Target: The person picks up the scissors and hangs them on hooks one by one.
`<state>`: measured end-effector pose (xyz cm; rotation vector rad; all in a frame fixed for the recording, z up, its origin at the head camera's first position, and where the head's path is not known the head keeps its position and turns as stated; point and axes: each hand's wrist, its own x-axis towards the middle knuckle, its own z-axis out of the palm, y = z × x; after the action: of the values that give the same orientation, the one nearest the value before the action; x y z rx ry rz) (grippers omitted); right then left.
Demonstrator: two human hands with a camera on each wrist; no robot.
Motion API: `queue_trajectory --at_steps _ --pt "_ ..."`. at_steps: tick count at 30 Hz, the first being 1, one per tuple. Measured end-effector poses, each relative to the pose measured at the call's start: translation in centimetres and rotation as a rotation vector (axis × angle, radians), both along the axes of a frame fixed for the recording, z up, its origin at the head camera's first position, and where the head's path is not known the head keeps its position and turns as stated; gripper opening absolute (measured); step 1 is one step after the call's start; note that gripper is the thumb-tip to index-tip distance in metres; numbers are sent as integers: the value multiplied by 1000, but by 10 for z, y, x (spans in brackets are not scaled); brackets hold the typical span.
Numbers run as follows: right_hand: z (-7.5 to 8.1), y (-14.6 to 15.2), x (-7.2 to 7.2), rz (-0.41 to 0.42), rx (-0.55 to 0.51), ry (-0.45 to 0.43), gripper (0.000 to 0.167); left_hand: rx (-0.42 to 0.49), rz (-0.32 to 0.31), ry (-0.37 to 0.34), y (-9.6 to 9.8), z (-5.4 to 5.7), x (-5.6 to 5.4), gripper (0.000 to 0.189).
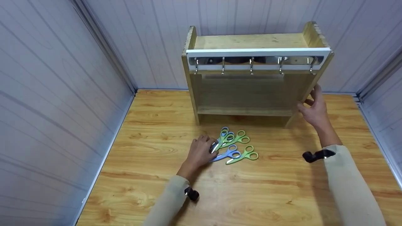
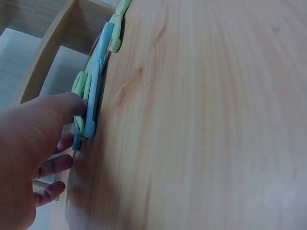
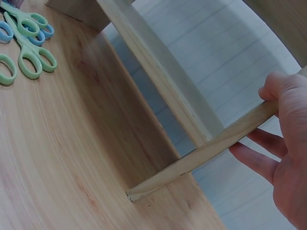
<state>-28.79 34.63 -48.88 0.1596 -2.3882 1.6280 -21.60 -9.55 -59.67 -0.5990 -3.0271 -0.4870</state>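
Observation:
Several pairs of scissors with blue or green handles lie in a loose pile on the wood-look floor. My left hand point(image 1: 201, 150) is at the pile's left side, its thumb and fingers around the blades of green scissors point(image 1: 223, 141). Blue scissors point(image 1: 230, 153) lie just past the thumb. In the left wrist view, the thumb touches the pile while the other fingers curl loosely below. My right hand point(image 1: 315, 110) grips the right side panel of a wooden shelf point(image 1: 245, 111), thumb in front and fingers behind, as the right wrist view point(image 3: 292, 124) shows.
A white rail with several metal hooks point(image 1: 251, 66) runs across the shelf's upper front. More green scissors point(image 1: 248, 155) lie at the pile's right edge. Pale panelled walls point(image 1: 163, 44) stand behind and on both sides. Bare floor point(image 1: 251, 194) stretches in front.

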Motion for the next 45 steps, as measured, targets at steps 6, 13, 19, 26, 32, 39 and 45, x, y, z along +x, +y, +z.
queue_trajectory --at_steps 6,13,19,26,32,39,45 --pt "-2 1 0 7 9 -17 96 47 -11 63 -2 -16 -8 35" --pt "-4 3 -1 -8 42 -39 95 93 -37 77 -3 -11 -6 32" --pt "-3 0 1 -2 8 -30 93 165 -38 135 -7 -37 -16 28" --pt "-2 1 2 -4 27 -40 95 187 -29 28 -4 -26 -13 33" --pt "-1 -1 4 -12 41 -41 94 157 -70 48 -5 -22 -12 27" --pt "-2 1 3 -7 40 -62 94 126 -81 6 -1 1 -3 18" --pt "-2 0 4 -12 32 -54 93 144 -101 23 -1 3 -3 13"
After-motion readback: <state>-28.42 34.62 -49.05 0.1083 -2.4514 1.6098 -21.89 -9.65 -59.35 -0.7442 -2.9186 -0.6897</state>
